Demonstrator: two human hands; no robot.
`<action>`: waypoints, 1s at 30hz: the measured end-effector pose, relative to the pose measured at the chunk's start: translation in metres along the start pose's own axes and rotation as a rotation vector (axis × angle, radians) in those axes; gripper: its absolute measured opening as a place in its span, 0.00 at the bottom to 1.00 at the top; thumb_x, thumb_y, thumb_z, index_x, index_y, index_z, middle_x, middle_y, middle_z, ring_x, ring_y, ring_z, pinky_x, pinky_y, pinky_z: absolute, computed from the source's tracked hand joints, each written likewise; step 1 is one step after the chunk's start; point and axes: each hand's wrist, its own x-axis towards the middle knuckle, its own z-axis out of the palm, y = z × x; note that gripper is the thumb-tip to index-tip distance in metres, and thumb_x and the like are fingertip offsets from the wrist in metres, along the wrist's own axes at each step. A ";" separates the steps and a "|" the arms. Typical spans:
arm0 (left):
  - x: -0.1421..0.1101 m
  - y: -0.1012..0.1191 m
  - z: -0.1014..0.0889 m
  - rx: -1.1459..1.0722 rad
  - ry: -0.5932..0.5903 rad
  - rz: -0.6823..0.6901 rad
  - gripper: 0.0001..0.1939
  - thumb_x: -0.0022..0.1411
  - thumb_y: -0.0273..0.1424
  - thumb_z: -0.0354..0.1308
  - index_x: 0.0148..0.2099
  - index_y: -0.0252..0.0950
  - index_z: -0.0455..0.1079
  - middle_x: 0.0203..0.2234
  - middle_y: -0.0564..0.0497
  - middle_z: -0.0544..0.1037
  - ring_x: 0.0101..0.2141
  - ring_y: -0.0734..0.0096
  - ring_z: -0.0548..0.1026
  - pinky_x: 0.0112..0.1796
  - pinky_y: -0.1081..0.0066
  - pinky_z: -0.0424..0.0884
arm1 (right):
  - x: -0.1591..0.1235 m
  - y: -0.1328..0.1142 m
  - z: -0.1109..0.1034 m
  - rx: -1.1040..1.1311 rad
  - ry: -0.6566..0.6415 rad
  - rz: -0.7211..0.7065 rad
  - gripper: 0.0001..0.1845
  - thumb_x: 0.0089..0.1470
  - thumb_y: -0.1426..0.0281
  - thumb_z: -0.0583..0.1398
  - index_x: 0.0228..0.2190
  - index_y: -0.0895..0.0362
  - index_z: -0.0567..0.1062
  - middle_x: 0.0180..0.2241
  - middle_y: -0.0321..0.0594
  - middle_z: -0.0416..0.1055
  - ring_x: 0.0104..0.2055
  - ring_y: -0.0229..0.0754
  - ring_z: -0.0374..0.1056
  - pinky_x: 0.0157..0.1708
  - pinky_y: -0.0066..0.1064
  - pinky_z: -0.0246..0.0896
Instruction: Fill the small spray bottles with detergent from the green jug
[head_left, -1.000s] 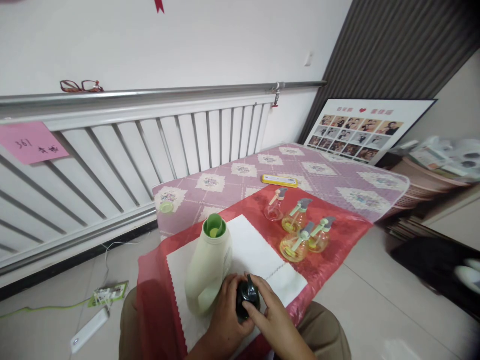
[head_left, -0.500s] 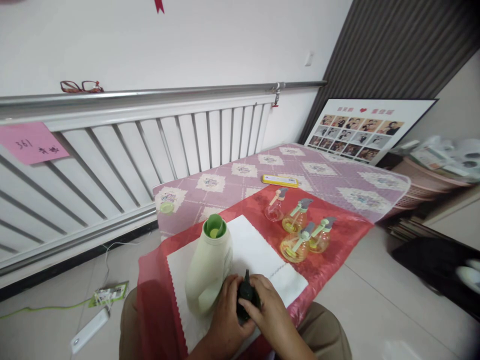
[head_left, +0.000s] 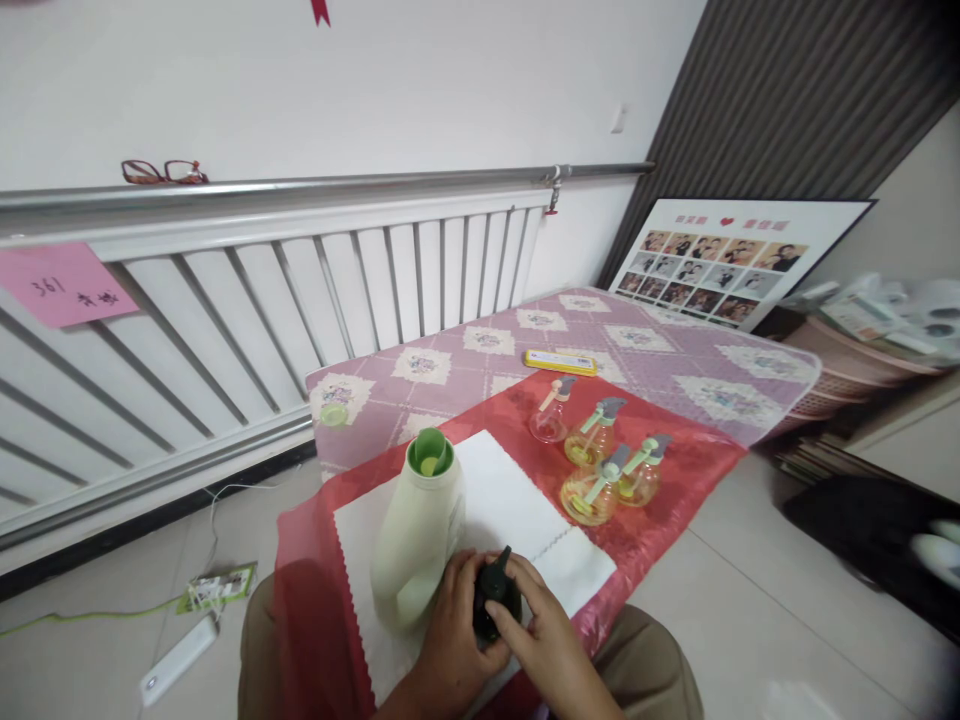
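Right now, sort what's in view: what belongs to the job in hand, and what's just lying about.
In the job:
dark spouted bottle, held in left hand and right hand
probably cream bottle, beside the left hand, and white cloth

Apparently lying about:
clear bottles (role uncertain)
yellow case
glasses
pink note

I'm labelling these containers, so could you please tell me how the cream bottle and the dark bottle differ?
The cream bottle is pale with a green mouth; the dark bottle is nearly black, with a narrow spout. The cream bottle looks larger, the dark bottle smaller. The cream bottle stands on the white cloth, while the left hand and right hand hold the dark bottle. Both appear upright.
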 end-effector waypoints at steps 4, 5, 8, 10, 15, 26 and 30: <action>-0.002 -0.006 0.003 0.016 0.015 -0.058 0.39 0.46 0.26 0.60 0.62 0.35 0.56 0.59 0.37 0.64 0.61 0.49 0.62 0.60 0.48 0.60 | 0.001 -0.006 0.002 0.010 0.064 0.095 0.16 0.42 0.71 0.64 0.37 0.52 0.72 0.39 0.40 0.76 0.44 0.48 0.73 0.48 0.41 0.68; -0.002 -0.007 0.003 0.017 0.014 -0.063 0.39 0.46 0.25 0.60 0.62 0.35 0.56 0.59 0.37 0.64 0.60 0.49 0.63 0.60 0.48 0.60 | 0.001 -0.008 0.003 0.015 0.071 0.116 0.19 0.41 0.71 0.64 0.39 0.52 0.72 0.40 0.40 0.76 0.45 0.49 0.73 0.49 0.42 0.68; -0.002 -0.007 0.003 0.020 0.007 -0.052 0.39 0.46 0.27 0.61 0.62 0.36 0.57 0.59 0.37 0.65 0.60 0.48 0.63 0.59 0.49 0.61 | 0.000 -0.010 0.003 0.054 0.039 0.099 0.28 0.40 0.70 0.64 0.47 0.54 0.70 0.49 0.46 0.74 0.54 0.52 0.69 0.57 0.46 0.61; -0.002 -0.007 0.002 0.025 0.003 -0.042 0.39 0.47 0.28 0.61 0.62 0.36 0.57 0.60 0.37 0.64 0.60 0.48 0.63 0.59 0.49 0.61 | -0.001 -0.010 0.001 0.083 -0.003 0.039 0.27 0.43 0.68 0.63 0.48 0.54 0.71 0.52 0.48 0.72 0.57 0.53 0.67 0.59 0.47 0.58; -0.003 -0.006 0.004 0.034 0.018 -0.031 0.38 0.49 0.28 0.60 0.62 0.34 0.55 0.58 0.36 0.65 0.60 0.50 0.63 0.60 0.49 0.61 | -0.002 -0.005 -0.001 0.134 0.022 0.054 0.16 0.45 0.70 0.62 0.39 0.52 0.71 0.46 0.43 0.74 0.50 0.49 0.71 0.52 0.41 0.66; -0.003 -0.006 0.002 0.033 0.021 -0.023 0.37 0.49 0.28 0.59 0.62 0.33 0.55 0.58 0.36 0.65 0.60 0.49 0.64 0.60 0.50 0.61 | 0.003 -0.007 0.004 0.059 0.045 0.024 0.11 0.46 0.70 0.62 0.36 0.52 0.72 0.40 0.41 0.76 0.45 0.47 0.73 0.48 0.39 0.68; -0.003 -0.011 0.005 0.038 0.012 -0.025 0.39 0.48 0.27 0.59 0.63 0.32 0.54 0.59 0.35 0.64 0.61 0.48 0.62 0.60 0.49 0.61 | 0.004 -0.004 0.006 0.056 0.107 0.073 0.19 0.42 0.71 0.63 0.39 0.52 0.70 0.43 0.43 0.76 0.46 0.48 0.73 0.47 0.38 0.69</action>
